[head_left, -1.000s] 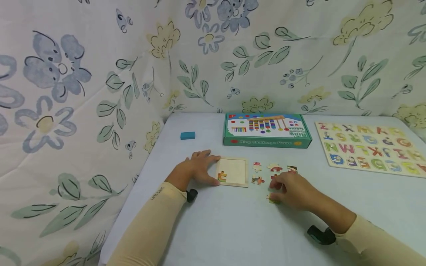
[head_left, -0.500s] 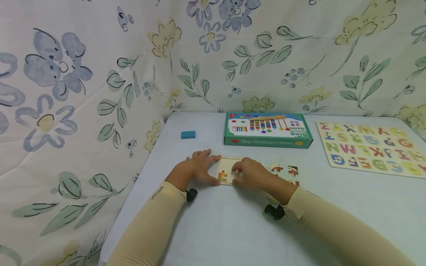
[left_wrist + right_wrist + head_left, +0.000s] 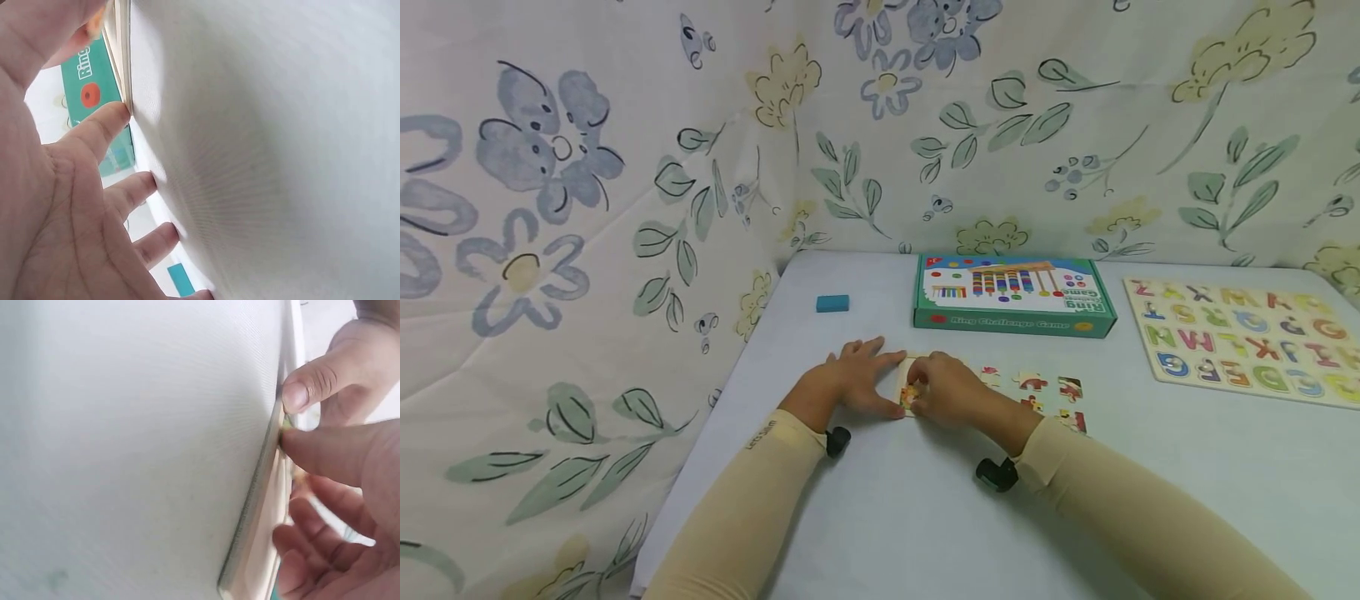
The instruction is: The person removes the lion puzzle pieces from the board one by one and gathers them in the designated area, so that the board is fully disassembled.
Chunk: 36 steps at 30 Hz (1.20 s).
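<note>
In the head view, a small square wooden puzzle tray (image 3: 917, 355) lies on the table, its right part covered by my right hand (image 3: 953, 389). My left hand (image 3: 859, 379) is spread along the tray's left side, with thumb and forefinger touching its left corners. The left wrist view shows the forefinger against the tray's edge (image 3: 125, 62) and the other fingers resting on the cloth. My right fingertips pinch a mostly hidden jigsaw piece inside the tray, beside the orange and green jigsaw piece (image 3: 907, 398) in its lower left corner. In the right wrist view, my right thumb (image 3: 312, 447) presses down near the rim.
Several loose jigsaw pieces (image 3: 1070, 388) lie right of the tray, some partly behind the right forearm. A green ring game box (image 3: 1015, 321) stands behind, a blue block (image 3: 832, 303) at the back left, and an alphabet board (image 3: 1247, 337) at the right.
My right hand has moved left from the loose pieces into the tray, up to its lower left corner. The left hand stays at the tray's left side. The head view has shifted slightly.
</note>
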{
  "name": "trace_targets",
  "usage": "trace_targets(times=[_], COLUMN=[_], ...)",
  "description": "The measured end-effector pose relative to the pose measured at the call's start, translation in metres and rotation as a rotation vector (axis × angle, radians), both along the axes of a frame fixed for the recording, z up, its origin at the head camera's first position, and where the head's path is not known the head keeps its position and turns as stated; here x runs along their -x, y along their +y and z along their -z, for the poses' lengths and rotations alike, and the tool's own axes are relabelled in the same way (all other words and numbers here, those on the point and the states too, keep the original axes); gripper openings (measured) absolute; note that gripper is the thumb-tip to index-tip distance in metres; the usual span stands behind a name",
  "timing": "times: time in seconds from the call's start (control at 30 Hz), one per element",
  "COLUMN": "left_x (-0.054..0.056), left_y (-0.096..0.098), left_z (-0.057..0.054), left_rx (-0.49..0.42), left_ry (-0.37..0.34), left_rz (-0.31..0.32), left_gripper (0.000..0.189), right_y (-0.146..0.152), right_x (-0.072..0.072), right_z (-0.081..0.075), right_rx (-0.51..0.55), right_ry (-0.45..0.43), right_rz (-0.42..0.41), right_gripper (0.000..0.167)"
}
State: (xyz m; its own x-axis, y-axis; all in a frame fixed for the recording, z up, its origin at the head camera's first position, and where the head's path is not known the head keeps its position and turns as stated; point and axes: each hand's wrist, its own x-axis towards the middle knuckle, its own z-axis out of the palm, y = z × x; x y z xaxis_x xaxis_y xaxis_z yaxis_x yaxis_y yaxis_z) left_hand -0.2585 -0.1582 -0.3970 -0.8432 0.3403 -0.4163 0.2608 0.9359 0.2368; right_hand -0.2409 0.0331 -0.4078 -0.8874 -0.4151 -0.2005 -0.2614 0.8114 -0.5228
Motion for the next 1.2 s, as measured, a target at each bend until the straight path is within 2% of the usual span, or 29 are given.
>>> trace_targets(times=[0.23, 0.47, 0.67, 0.83, 0.97, 1.2], left_x=[0.003, 0.006, 0.007, 0.006, 0.005, 0.006], left_y=[-0.001, -0.002, -0.001, -0.004, -0.008, -0.014], left_z=[-0.001, 0.003, 0.006, 0.003, 0.001, 0.005], left_rx=[0.017, 0.016, 0.006, 0.0, -0.001, -0.005], left_ry=[-0.001, 0.001, 0.005, 0.006, -0.002, -0.003], left_rz=[-0.005, 0.0, 0.009, 0.008, -0.002, -0.006], left_gripper=[0.096, 0.096, 0.097, 0.096, 0.096, 0.097], right_y=[0.004, 0.023, 0.067, 0.096, 0.097, 0.079], right_x=[0.0, -0.002, -0.018, -0.035, -0.046, -0.055], right_z=[0.002, -0.002, -0.014, -0.009, 0.002, 0.007], right_rx=[0.183, 0.288, 0.264, 0.228, 0.199, 0.062], right_ry=[-0.005, 0.029, 0.031, -0.02, -0.057, 0.065], right_rz=[0.016, 0.038, 0.081, 0.102, 0.107, 0.088], right_gripper=[0.02, 0.014, 0.011, 0.015, 0.016, 0.012])
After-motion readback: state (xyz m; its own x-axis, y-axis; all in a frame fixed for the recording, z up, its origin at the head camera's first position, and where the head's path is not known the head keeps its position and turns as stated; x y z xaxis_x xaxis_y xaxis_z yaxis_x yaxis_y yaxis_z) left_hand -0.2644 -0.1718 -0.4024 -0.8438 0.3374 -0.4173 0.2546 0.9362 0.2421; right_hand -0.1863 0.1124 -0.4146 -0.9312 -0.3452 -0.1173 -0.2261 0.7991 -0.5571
